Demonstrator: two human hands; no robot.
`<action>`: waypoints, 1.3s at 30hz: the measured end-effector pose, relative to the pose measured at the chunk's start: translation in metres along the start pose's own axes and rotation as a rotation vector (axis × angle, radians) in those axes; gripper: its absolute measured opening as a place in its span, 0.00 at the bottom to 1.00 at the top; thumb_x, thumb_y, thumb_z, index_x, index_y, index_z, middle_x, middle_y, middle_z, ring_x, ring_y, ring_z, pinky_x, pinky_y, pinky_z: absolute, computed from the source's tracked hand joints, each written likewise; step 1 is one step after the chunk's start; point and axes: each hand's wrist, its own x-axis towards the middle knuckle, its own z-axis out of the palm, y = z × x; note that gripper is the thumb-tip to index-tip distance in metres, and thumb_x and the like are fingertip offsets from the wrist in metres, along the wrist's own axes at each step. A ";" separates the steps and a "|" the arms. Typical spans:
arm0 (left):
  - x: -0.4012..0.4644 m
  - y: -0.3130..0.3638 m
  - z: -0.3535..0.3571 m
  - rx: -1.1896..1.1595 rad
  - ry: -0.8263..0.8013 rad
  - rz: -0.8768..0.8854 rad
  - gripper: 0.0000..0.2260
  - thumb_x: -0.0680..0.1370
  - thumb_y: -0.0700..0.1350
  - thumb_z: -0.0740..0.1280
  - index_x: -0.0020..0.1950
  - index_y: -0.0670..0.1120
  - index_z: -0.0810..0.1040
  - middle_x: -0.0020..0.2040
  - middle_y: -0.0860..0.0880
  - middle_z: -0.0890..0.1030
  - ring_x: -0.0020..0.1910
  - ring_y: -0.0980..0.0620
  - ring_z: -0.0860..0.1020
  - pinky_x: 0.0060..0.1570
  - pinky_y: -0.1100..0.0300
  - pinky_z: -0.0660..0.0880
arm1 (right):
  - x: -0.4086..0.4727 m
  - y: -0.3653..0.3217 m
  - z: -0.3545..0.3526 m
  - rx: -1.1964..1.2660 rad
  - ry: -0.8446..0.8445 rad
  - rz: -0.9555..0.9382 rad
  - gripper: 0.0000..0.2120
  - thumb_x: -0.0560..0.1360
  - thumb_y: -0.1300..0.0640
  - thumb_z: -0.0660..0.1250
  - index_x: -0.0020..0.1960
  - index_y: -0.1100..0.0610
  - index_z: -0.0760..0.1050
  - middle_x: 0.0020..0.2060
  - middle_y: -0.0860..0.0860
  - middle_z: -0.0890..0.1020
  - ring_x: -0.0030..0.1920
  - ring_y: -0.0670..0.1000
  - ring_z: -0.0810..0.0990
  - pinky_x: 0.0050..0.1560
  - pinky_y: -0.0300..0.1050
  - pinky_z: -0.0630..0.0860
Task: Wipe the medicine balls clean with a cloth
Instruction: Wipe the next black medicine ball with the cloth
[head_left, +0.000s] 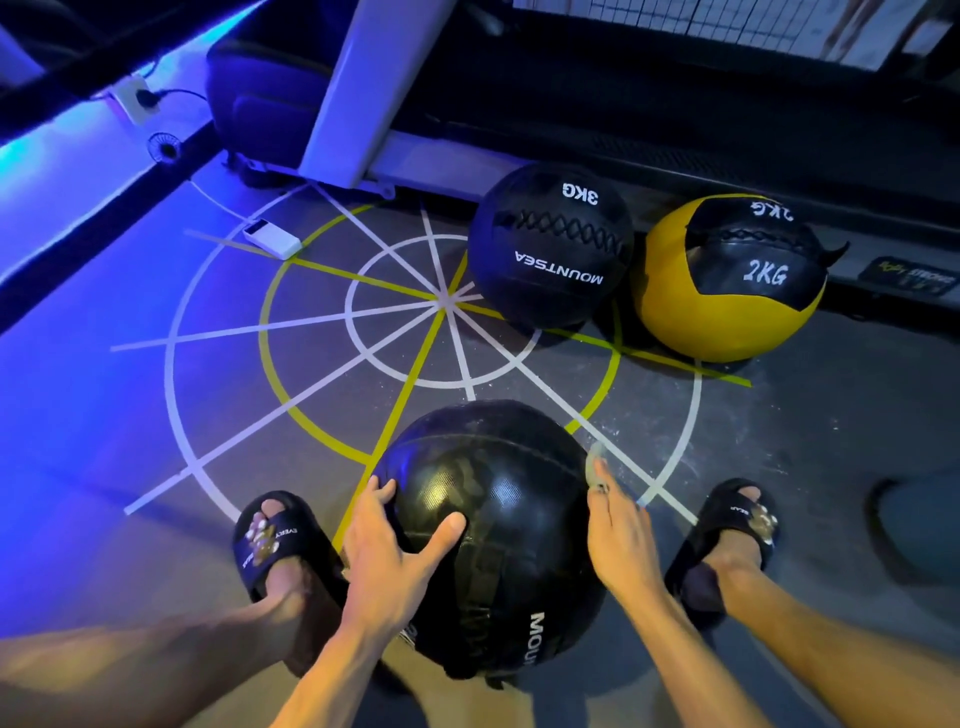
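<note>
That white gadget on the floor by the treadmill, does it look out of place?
Somewhat. The white gadget lies loose on the floor markings, a thin cable trailing from it toward the wall, where feet or balls could catch it.

Dim room, blue-violet glow cast from the upper left, soft sheen seen on the near ball (488, 525), wide-angle bending at edges, corners darkened.

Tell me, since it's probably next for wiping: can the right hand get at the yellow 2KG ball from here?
Probably yes, with a lean forward. The right hand lies against the near black ball, and only bare floor separates it from the yellow 2KG ball.
</note>
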 end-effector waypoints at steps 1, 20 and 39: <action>-0.004 0.003 0.002 0.017 -0.005 0.017 0.56 0.61 0.80 0.70 0.78 0.46 0.64 0.80 0.49 0.63 0.80 0.50 0.60 0.78 0.46 0.60 | -0.001 -0.005 0.003 -0.015 0.006 0.028 0.24 0.86 0.55 0.47 0.82 0.52 0.54 0.80 0.47 0.58 0.78 0.54 0.62 0.72 0.47 0.61; -0.025 0.017 0.027 0.245 -0.028 0.103 0.55 0.60 0.83 0.62 0.77 0.48 0.65 0.79 0.51 0.61 0.77 0.47 0.57 0.69 0.53 0.60 | 0.010 -0.095 0.006 -0.168 -0.049 -0.342 0.18 0.82 0.55 0.45 0.62 0.55 0.70 0.66 0.52 0.73 0.71 0.52 0.70 0.69 0.53 0.69; -0.037 0.018 0.047 0.315 -0.123 0.429 0.26 0.76 0.75 0.57 0.74 0.73 0.64 0.78 0.67 0.61 0.72 0.53 0.60 0.62 0.48 0.65 | 0.005 -0.072 -0.027 -0.233 -0.105 -0.486 0.23 0.84 0.57 0.49 0.75 0.61 0.69 0.73 0.55 0.72 0.74 0.51 0.67 0.77 0.44 0.55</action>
